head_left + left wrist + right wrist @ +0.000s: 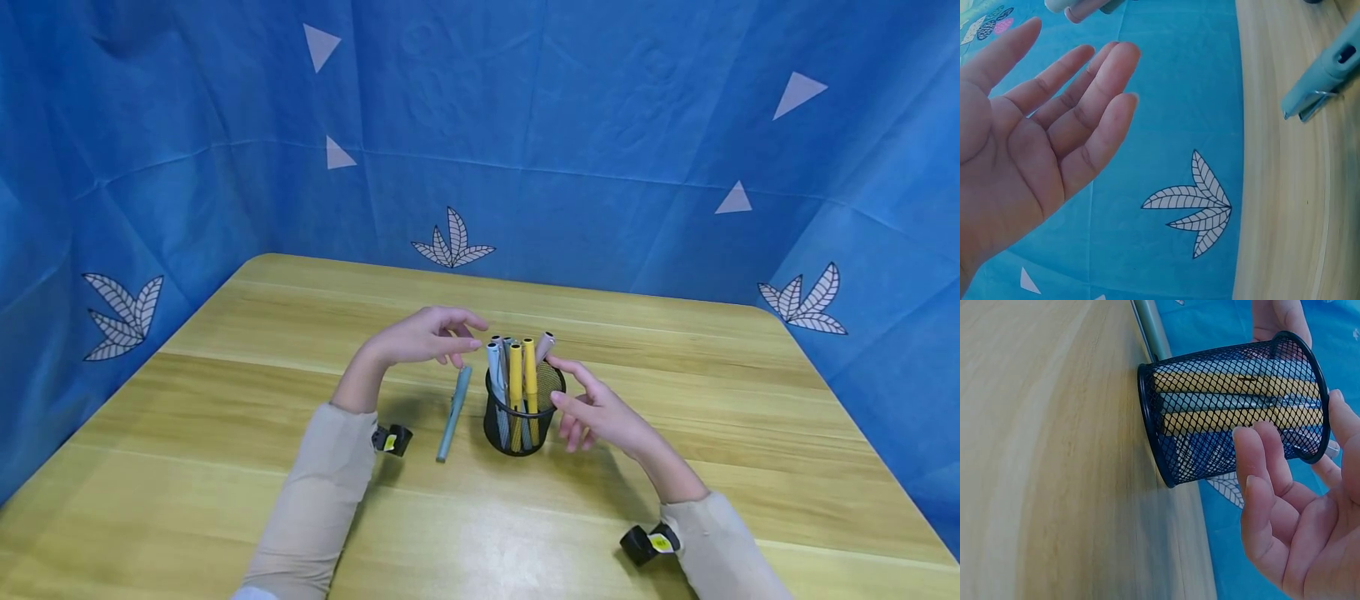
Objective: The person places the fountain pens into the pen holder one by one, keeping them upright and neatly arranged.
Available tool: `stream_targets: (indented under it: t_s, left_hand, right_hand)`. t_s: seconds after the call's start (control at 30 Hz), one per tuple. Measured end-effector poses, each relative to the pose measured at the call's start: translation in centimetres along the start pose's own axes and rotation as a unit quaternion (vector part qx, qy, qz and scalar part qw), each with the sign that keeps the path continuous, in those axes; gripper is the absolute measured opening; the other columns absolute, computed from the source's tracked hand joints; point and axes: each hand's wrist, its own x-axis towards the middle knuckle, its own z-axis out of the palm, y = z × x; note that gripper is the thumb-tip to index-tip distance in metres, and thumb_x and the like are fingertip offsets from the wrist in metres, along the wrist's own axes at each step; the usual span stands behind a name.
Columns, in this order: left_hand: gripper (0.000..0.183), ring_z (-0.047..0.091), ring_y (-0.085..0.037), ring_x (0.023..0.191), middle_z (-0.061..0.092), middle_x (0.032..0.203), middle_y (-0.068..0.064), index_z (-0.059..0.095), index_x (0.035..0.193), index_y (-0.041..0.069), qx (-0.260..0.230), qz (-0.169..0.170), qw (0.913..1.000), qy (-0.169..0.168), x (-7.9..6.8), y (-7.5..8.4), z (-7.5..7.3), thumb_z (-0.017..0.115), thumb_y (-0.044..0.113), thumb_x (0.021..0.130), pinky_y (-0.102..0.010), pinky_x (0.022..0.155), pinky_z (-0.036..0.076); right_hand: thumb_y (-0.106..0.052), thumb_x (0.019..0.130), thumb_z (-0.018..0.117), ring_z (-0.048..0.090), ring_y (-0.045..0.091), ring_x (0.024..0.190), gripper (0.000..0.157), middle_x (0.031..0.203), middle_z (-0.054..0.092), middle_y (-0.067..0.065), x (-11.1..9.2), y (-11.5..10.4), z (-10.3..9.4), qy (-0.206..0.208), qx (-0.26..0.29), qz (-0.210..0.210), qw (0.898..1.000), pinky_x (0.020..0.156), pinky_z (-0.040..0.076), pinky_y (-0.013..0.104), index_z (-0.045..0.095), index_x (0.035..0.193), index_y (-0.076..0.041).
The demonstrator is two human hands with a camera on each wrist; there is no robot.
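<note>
A black mesh pen holder [551, 382] stands upright on the table with several pens in it: yellow pens [515, 379], a light blue pen [495, 371] and a pinkish pen [546, 345] leaning right among them. My right hand [600, 414] is at the holder's right side, thumb and forefinger spread at its rim, the other fingers loosely bent beside the mesh [1210, 412]. To the left of the holder, a teal pen [453, 417] lies on the tabletop. Above its far end hovers my left hand [427, 335], palm bare in the left wrist view, fingers relaxed and holding nothing.
The wooden table [225, 467] reaches back to a blue cloth [600, 100] hung around it, printed with leaves and triangles. A small black camera is strapped at each wrist, one left [393, 439] and one right [649, 543].
</note>
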Motion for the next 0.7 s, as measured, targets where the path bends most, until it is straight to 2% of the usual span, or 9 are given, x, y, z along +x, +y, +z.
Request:
stream_targets:
  t_s: [0.17, 0.27, 0.47, 0.7]
  left_hand:
    - [0.038, 0.058, -0.034, 0.08, 0.06, 0.098, -0.013, 0.047, 0.125, 0.0, 0.013, -0.005, 0.9999, 0.003, 0.1, 0.0, -0.1, 0.052, 0.017, 0.091, -0.047, 0.073, 0.048]
    - [0.038, 0.057, -0.031, 0.084, 0.06, 0.098, -0.012, 0.048, 0.124, -0.001, 0.048, -0.003, 0.9988, 0.006, 0.1, -0.1, -0.1, 0.053, 0.016, 0.091, -0.043, 0.071, 0.049]
    - [0.038, 0.054, -0.025, 0.1, 0.057, 0.111, -0.016, 0.05, 0.122, -0.002, 0.12, -0.016, 0.9927, 0.008, 0.0, -0.5, 0.0, 0.056, 0.016, 0.089, -0.031, 0.081, 0.047]
    - [0.041, 0.053, -0.03, 0.103, 0.052, 0.119, -0.021, 0.05, 0.121, -0.004, 0.137, -0.026, 0.9902, -0.001, -0.2, -1.1, 0.1, 0.061, 0.013, 0.085, -0.031, 0.083, 0.046]
  right_hand:
    - [-0.024, 0.095, 0.044, 0.058, 0.036, 0.053, 0.056, 0.067, 0.058, 0.021, 0.0, -0.1, 0.0, 0.002, -0.003, 0.003, 1.0, 0.042, 0.047, 0.038, 0.015, 0.143, -0.018]
    - [-0.025, 0.095, 0.044, 0.058, 0.035, 0.053, 0.057, 0.067, 0.058, 0.02, 0.0, -0.1, 0.0, 0.002, -0.004, 0.005, 1.0, 0.042, 0.047, 0.038, 0.014, 0.143, -0.018]
    - [-0.025, 0.095, 0.044, 0.058, 0.033, 0.052, 0.058, 0.067, 0.057, 0.021, 0.0, 0.0, 0.0, -0.002, -0.002, 0.004, 1.0, 0.042, 0.047, 0.037, 0.014, 0.143, -0.018]
    - [-0.025, 0.095, 0.044, 0.058, 0.031, 0.052, 0.058, 0.067, 0.057, 0.02, 0.0, -0.2, 0.0, -0.003, -0.001, 0.005, 1.0, 0.042, 0.047, 0.037, 0.013, 0.144, -0.019]
